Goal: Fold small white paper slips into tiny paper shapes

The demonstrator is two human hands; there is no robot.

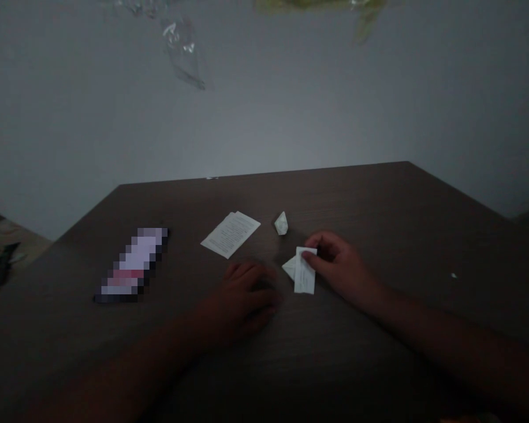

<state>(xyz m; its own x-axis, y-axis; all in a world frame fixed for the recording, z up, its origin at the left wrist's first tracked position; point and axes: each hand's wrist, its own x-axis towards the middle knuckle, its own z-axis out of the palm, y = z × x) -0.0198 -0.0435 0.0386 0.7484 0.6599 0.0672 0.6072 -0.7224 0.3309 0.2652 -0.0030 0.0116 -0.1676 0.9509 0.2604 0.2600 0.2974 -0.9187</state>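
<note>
Where the dark brown, wood-grained worktop (300, 341) comes nearest the body, the bare left hand (247, 299) lies palm down, fingers loosely spread and pointing right, with nothing visible in its grasp, though dimness and blur hide the fingertips. Just beyond and to its right is the narrow white printed paper strip (305, 276), its long axis running near to far, the short near edge facing the body and the far end tipped very slightly to the right. From behind its left side juts a pale folded paper triangle (289, 268), apex pointing left; whether both are one piece, I cannot tell. The bare right hand (335, 258) pinches the strip's far right part narrowly, thumb on top. Handling the fold well would, I judge, mean keeping that pinch light, squaring the strip's edges, and letting the free left hand steady the triangle so the crease stays straight. Farther left lies a dark-edged rectangular phone (134, 261), slanting away to the right; beyond the hands are the flat white printed paper sheets (231, 235) and, right of them, a small faceted white folded paper piece (281, 224), its narrow tip pointing away.
</note>
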